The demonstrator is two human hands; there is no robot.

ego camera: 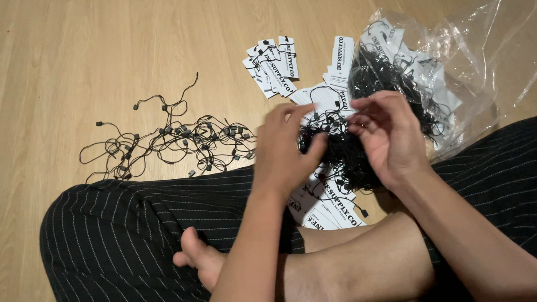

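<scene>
My left hand (pixel 284 150) and my right hand (pixel 390 135) meet over a tangled bunch of white paper tags with black strings (pixel 342 156) on the wooden floor. The left thumb and fingers pinch black strings at the bunch's left side. The fingers of the right hand curl around strings at its top right. More white tags (pixel 327 212) lie under the bunch, by my crossed legs. Which single tag each hand grips is hidden by the tangle.
A loose pile of black loop strings (pixel 170 144) lies to the left. A fanned stack of white tags (pixel 273 65) sits farther away. A clear plastic bag (pixel 459 55) holding more strung tags lies at the right. My legs in striped trousers (pixel 126 238) are crossed below.
</scene>
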